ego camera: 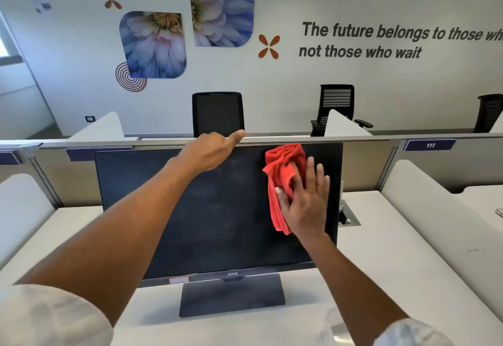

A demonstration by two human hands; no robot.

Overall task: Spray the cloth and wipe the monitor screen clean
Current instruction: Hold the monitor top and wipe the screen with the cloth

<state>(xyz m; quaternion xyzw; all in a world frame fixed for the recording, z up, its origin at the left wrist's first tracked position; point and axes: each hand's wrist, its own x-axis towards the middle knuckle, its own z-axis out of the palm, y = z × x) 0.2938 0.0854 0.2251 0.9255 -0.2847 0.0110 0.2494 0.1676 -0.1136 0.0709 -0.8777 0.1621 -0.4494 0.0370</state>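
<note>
A dark monitor point(217, 209), switched off, stands on its flat base point(231, 296) on the white desk in front of me. My left hand point(212, 152) holds the monitor's top edge near the middle, fingers curled over the back and thumb lying along the rim. My right hand point(304, 204) presses a crumpled red cloth point(283, 166) flat against the upper right of the screen with straight, spread fingers. Part of the cloth bunches up above my fingers, near the top right corner. Faint smears show on the screen's middle.
The white desk point(381, 236) has a cable hatch point(349, 217) just right of the monitor. A grey partition point(367, 166) runs behind it, with office chairs point(217, 114) beyond. A pale blurred object point(334, 326) sits at the near edge by my right forearm.
</note>
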